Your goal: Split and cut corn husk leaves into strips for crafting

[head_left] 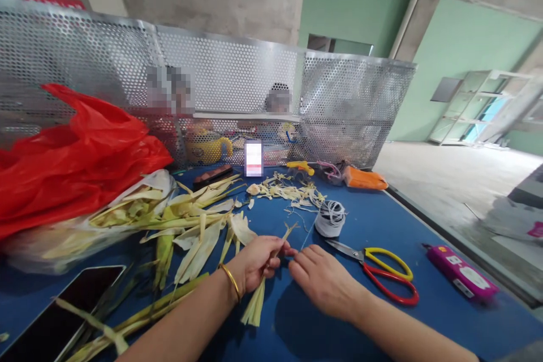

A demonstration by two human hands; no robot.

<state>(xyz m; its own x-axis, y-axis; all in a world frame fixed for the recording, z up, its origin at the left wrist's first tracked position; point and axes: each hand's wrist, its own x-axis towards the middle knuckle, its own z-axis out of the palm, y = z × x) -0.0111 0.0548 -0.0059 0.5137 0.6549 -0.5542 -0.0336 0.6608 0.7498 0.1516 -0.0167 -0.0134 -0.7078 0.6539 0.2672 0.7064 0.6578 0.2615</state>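
Observation:
My left hand (263,263), with a gold bangle at its wrist, is closed around a small bundle of corn husk (254,306). The flared end of the bundle hangs below the fist, and a narrow tip sticks out above the thumb. Close beside it, my right hand (324,281) is closed in a pinch, its fingertips partly hidden. From those fingers a thin pale thread (308,236) runs up toward a white string roll (330,220). Right of the roll lie scissors (365,260) with one yellow and one red handle, their blades toward the roll.
Loose husks (199,249) spread left of my hands, near a red plastic bag (85,153) and a dark phone (63,317). Husk scraps (292,189), a yellow glue gun (301,167) and an orange packet (365,177) lie before a perforated metal screen (229,68). A purple package (460,274) lies right.

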